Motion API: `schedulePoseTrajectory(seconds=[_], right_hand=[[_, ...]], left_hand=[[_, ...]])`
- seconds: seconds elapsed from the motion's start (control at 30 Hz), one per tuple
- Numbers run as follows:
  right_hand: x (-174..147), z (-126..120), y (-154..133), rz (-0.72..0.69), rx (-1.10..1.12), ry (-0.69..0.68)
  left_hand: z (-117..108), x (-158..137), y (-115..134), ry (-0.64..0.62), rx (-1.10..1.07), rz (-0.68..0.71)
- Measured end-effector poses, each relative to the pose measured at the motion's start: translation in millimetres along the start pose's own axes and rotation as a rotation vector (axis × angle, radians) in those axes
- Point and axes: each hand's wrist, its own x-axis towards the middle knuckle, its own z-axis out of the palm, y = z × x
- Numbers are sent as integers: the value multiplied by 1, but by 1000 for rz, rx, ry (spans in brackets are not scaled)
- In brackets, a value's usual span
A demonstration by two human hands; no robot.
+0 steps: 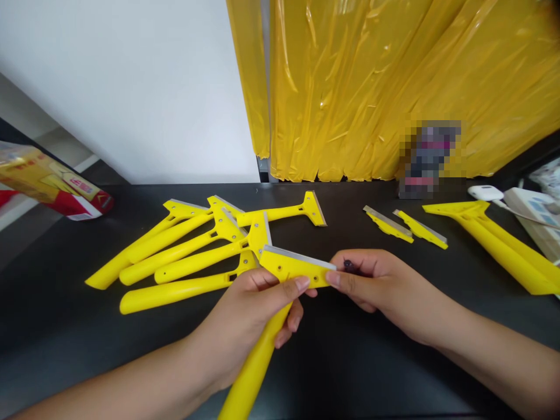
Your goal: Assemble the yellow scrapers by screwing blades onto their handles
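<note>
My left hand (258,303) is closed around the neck of a yellow scraper (256,367), its thumb pressing on the wide head. The handle slants down toward the bottom edge, and a grey blade strip runs along the head's upper edge. With thumb and fingers, my right hand (380,277) pinches the right corner of that head. A small dark object (349,265) shows at its curled fingers; I cannot make out what it is. Left of my hands lies a loose pile of several yellow scrapers (188,256). One more scraper (314,209) points its head right.
Two loose yellow head plates with blades (391,226) lie to the right on the black table (350,361). Beyond them are a yellow handle (503,245), a white earphone case (485,192) and a power strip (534,213). A red-yellow packet (56,181) stands far left; a blurred package (426,163) leans behind.
</note>
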Motion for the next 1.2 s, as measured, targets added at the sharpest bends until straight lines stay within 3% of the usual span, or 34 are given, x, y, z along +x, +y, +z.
schedulePoseTrajectory(seconds=[0.27,0.37,0.5,0.6,0.8,1.07,1.2], right_hand=[[1,1,-2,2,-32,6],[1,-4,-1,37,101,28],[8,-16,2,1,360,216],[14,-23,7,-65,318,350],[23,-18,16,-52,335,293],[28,-15,27,-188,286,354],[27,-14,29,-192,249,363]], left_hand=[[3,-2,2,6,19,22],[1,-2,2,42,25,32],[-2,1,7,118,57,82],[-5,2,10,151,68,95],[-9,2,11,167,52,91],[-12,4,10,183,22,69],[-11,5,10,187,11,46]])
